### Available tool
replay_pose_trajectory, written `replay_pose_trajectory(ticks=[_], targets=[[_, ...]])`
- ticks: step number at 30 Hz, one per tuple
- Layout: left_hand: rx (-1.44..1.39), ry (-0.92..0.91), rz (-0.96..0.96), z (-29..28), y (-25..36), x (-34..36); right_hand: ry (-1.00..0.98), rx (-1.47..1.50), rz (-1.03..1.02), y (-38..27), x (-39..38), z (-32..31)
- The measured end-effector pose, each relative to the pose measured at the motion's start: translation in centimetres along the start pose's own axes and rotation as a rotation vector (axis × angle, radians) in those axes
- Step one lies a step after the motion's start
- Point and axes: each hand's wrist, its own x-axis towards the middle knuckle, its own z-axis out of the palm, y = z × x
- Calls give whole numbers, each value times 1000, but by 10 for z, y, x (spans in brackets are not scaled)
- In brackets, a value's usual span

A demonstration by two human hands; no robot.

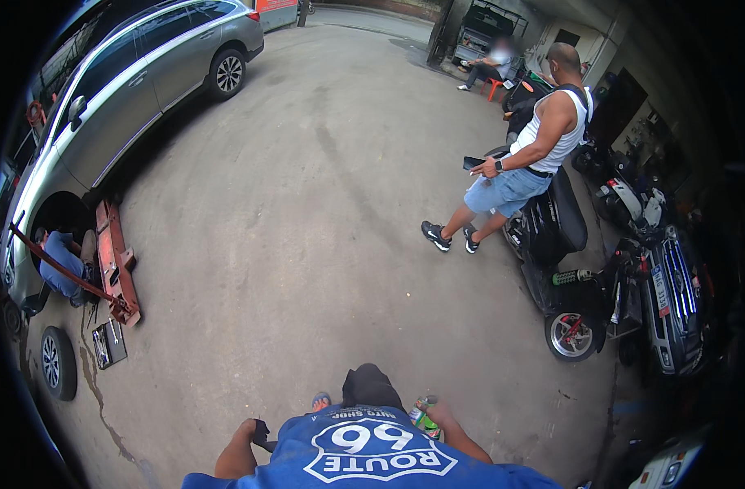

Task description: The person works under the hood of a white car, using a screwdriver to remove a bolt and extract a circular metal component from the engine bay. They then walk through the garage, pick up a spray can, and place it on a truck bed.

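Note:
At the bottom of the head view, my right hand (pixel 439 413) is closed round a green-and-white can or bottle (pixel 422 418), close to the right side of my blue shirt (pixel 364 456). On the other side, my left hand (pixel 249 427) is bent in by my waist. A dark, cloth-like thing (pixel 264 438) hangs at it, and it hides the fingers. Beneath me a foot in a sandal (pixel 321 400) shows on the concrete floor.
Left, a silver car (pixel 144 90) stands beside a red floor jack (pixel 114 261), a crouching person (pixel 60 262), a loose wheel (pixel 58 363) and a tool case (pixel 109 343). Right, a person (pixel 552 122) holds a phone beside a black scooter (pixel 556 220). Another person (pixel 493 65) sits far back.

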Motion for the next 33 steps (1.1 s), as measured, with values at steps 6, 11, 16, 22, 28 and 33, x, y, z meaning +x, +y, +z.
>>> replay_pose_trajectory(ticks=[6, 11, 16, 22, 28, 33], targets=[[-376, 406, 451, -163, 326, 58, -119, 61, 312, -38, 105, 16], [-47, 438, 433, -206, 476, 90, -94, 162, 197, -203, 286, -98], [279, 291, 6, -226, 572, 170, 161, 25, -145, -417, 482, -245], [553, -64, -111, -264, 722, 215, 256, -240, -310, -613, 630, -344], [689, -68, -83, -387, 987, 256, 140, -27, 41, -693, 714, -363], [250, 290, -6, -507, 1271, 317, -19, 65, 319, -692, 812, -342]])
